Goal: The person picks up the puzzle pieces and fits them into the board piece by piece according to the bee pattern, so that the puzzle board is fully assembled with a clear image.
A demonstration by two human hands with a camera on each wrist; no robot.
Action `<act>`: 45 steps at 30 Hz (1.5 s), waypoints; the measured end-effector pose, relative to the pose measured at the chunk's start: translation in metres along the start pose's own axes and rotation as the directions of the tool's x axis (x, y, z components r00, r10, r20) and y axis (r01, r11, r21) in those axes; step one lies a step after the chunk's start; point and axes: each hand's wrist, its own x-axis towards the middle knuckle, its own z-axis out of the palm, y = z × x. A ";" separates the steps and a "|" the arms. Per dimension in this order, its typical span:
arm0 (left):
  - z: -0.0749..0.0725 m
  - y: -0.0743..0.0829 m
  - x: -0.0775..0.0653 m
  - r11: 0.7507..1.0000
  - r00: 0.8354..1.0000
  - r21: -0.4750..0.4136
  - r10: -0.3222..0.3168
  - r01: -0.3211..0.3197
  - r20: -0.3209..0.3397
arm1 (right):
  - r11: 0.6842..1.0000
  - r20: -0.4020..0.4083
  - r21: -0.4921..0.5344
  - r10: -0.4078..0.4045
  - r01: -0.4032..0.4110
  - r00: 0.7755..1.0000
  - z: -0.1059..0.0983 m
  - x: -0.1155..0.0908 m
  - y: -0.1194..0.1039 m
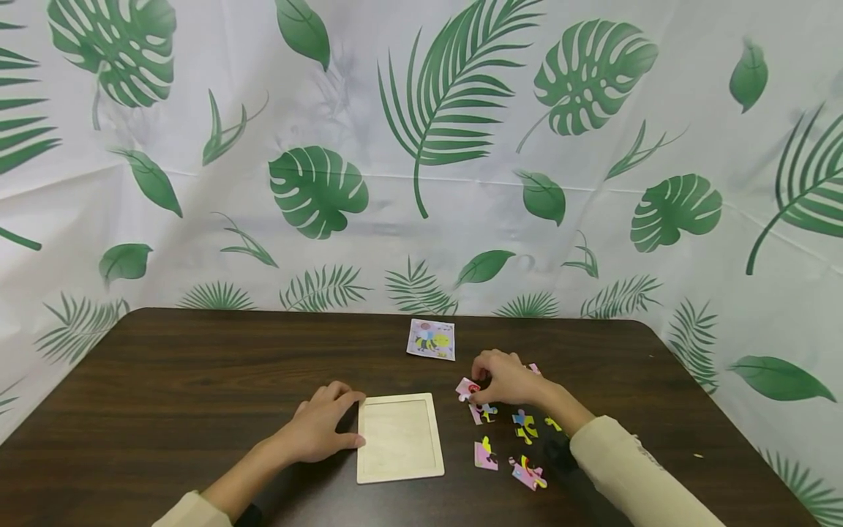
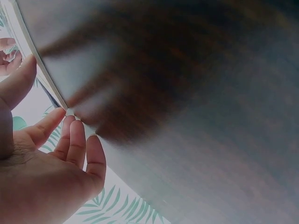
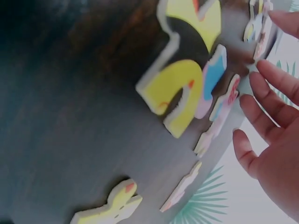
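Note:
A pale wooden puzzle tray (image 1: 400, 439) lies on the table. My left hand (image 1: 323, 424) touches its left edge with thumb and index finger spread apart; in the left wrist view the fingertips (image 2: 57, 113) meet the tray's rim (image 2: 39, 65). To the right, my right hand (image 1: 507, 378) pinches a pink puzzle piece (image 1: 466, 388) with a red mark between thumb and index finger, low at the table. Another piece (image 1: 484, 413) lies just below it. A yellow and black piece (image 3: 182, 60) shows large in the right wrist view, left of the right hand (image 3: 275, 102).
More puzzle pieces are scattered right of the tray, among them a pink one (image 1: 486, 455), a striped one (image 1: 527, 472) and a blue and yellow one (image 1: 525, 426). A bee picture card (image 1: 431, 339) lies near the far edge of the dark table (image 1: 197, 380). A leaf-patterned cloth (image 1: 461, 241) hangs behind.

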 end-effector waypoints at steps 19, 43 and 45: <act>0.001 -0.002 -0.001 1.000 1.000 0.001 0.003 -0.003 -0.002 | 1.000 -0.026 -0.006 -0.016 0.016 1.000 0.002 0.003 0.000; 0.000 -0.001 0.000 1.000 1.000 0.007 0.001 -0.001 0.001 | 0.973 0.001 0.076 -0.221 0.220 0.975 0.011 0.029 -0.070; 0.000 -0.001 0.000 1.000 1.000 0.011 -0.004 0.004 0.003 | 0.969 0.022 0.070 -0.239 0.237 0.971 0.013 0.031 -0.080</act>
